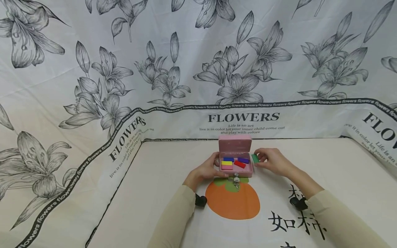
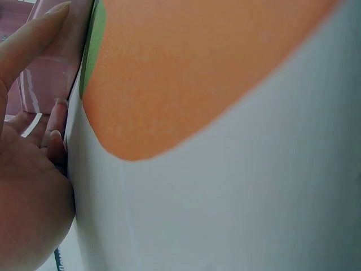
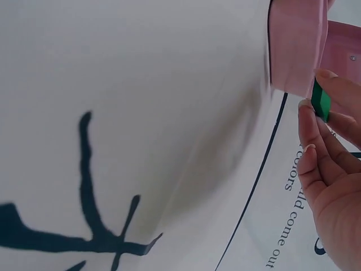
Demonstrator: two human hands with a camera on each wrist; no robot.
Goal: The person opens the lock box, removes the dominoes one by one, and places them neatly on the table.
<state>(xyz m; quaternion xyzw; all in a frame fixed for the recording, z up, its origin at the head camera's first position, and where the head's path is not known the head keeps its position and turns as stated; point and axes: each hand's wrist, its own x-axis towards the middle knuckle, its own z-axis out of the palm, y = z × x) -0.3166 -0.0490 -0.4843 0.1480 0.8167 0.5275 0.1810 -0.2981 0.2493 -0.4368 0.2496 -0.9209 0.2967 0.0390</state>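
A small pink metal box [image 1: 235,144] stands on the table with its lid raised. My left hand [image 1: 206,170] grips the box's left side, its thumb along the front wall in the left wrist view. Just beyond the right wall, my right hand [image 1: 273,162] pinches a green block [image 3: 321,103] between thumb and fingers. Inside the box lie a blue block [image 1: 228,159], a yellow block [image 1: 227,163], a pink block [image 1: 227,167], a purple block [image 1: 243,160] and a tilted red block [image 1: 240,164]. A silver padlock [image 1: 236,178] with keys hangs at the box's front.
The white cloth on the table [image 1: 161,179] carries a printed orange persimmon [image 1: 232,203] in front of the box and black characters [image 1: 282,221] to the right. Behind the box rises a flower-printed curtain [image 1: 173,120]. Each wrist wears a black device.
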